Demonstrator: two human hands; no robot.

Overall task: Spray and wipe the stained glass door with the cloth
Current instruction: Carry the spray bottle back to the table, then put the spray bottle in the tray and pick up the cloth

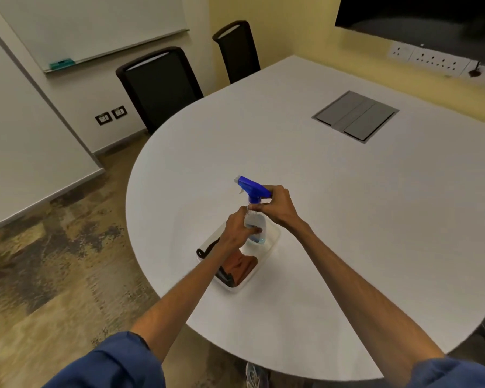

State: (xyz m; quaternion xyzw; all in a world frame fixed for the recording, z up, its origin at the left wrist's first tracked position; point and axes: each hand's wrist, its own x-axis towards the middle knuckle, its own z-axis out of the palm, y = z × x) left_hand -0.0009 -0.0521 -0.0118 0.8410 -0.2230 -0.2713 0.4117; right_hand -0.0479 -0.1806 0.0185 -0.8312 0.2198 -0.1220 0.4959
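My left hand [237, 229] grips the clear spray bottle [254, 219] by its body, above the clear tray [273, 238] on the white table [347, 219]. My right hand [277, 207] pinches its neck under the blue trigger head. The brown cloth [242, 266] lies in the tray.

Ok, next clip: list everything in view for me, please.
spray bottle: one, clear with blue trigger head, upright over the tray's far end
tray: one, clear plastic, on the table
cloth: one, orange-brown, folded in the tray
black item: one, in the tray beside the cloth, unclear what
table: one, white, rounded
hatch: one, grey, set in the table top
chairs: two, black, at the table's far side
whiteboard: one, white, left wall
eraser: one, teal, on the whiteboard ledge
left hand: grips the bottle's body
right hand: grips the bottle's neck
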